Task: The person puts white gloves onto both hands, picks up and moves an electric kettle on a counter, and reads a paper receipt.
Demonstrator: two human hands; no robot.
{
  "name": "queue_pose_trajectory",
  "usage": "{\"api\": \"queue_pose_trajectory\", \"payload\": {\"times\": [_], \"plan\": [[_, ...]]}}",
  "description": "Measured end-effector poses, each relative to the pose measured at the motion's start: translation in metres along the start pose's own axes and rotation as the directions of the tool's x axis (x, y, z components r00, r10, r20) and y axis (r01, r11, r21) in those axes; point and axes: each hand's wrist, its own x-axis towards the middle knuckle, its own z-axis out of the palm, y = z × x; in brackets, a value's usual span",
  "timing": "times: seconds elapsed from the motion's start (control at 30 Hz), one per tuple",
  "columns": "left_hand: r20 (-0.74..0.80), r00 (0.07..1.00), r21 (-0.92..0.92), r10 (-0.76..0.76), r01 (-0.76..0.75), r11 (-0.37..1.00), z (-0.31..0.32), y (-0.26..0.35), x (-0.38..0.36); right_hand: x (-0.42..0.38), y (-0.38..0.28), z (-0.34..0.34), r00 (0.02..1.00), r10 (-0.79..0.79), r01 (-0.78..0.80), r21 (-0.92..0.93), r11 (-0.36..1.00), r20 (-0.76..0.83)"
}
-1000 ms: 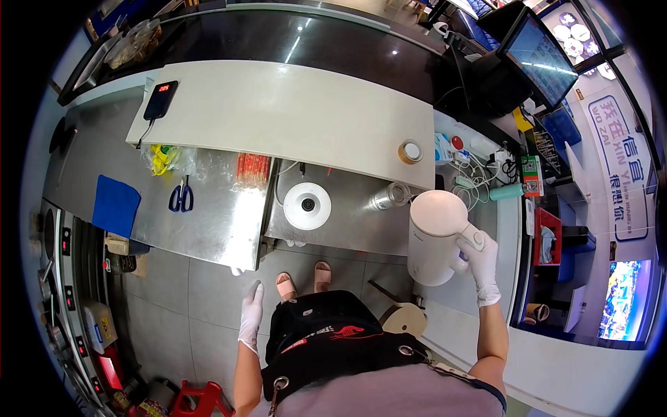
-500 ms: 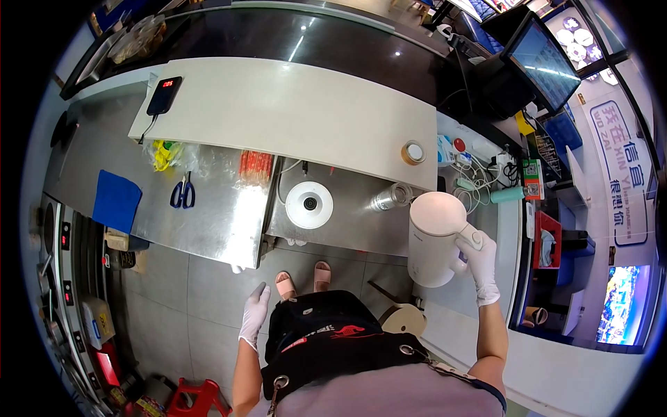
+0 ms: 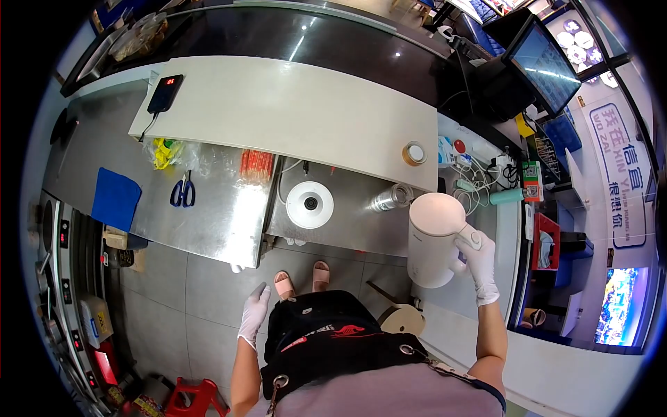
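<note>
My right hand (image 3: 479, 263), in a white glove, is wrapped round the handle of a white electric kettle (image 3: 432, 254). The kettle is upright with its lid shut, over the right end of the steel counter. To its left a round white kettle base (image 3: 310, 217) with a black centre sits on the counter, and a clear glass jar (image 3: 393, 198) lies between the two. My left hand (image 3: 255, 311), also gloved, hangs low in front of the counter's edge, fingers stretched out and holding nothing.
Blue-handled scissors (image 3: 183, 191), a blue cloth (image 3: 115, 199) and red-wrapped packets (image 3: 256, 167) lie on the steel counter (image 3: 215, 222). A raised cream shelf (image 3: 292, 97) bears a timer (image 3: 165, 94) and a tape roll (image 3: 414, 153). Below stands a red stool (image 3: 194, 397).
</note>
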Motion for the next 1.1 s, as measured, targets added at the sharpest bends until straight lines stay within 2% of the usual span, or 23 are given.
{"api": "queue_pose_trajectory", "payload": {"times": [0.47,0.57,0.7,0.77,0.87,0.97,1.1], "plan": [[0.006,1.000,0.023,-0.013,0.013,1.000,-0.005,0.003,-0.002,-0.004,0.006,0.009,0.999,0.010,-0.007,0.075,0.997,-0.040],[0.006,1.000,0.023,-0.019,0.019,1.000,-0.009,0.006,-0.003,-0.011,0.006,0.014,0.994,0.021,-0.005,0.143,0.990,-0.109],[0.014,0.999,0.011,-0.039,0.039,0.999,-0.014,0.002,-0.005,-0.032,0.019,0.021,0.974,-0.019,0.082,0.275,0.958,-0.226],[0.023,0.999,0.041,-0.038,0.037,0.998,-0.017,0.001,-0.006,-0.050,0.003,0.026,0.961,-0.013,0.108,0.335,0.936,-0.275],[0.023,0.999,0.078,-0.040,0.038,0.996,-0.024,-0.005,-0.009,-0.063,-0.007,0.032,0.972,-0.010,0.105,0.393,0.914,-0.236],[0.020,0.999,0.099,-0.045,0.043,0.994,-0.031,-0.009,-0.012,-0.070,-0.031,0.055,0.982,-0.019,0.124,0.563,0.817,-0.189],[0.004,1.000,0.128,-0.025,0.025,0.991,-0.043,-0.020,-0.018,-0.065,-0.055,0.106,0.991,-0.035,0.104,0.591,0.800,-0.126]]}}
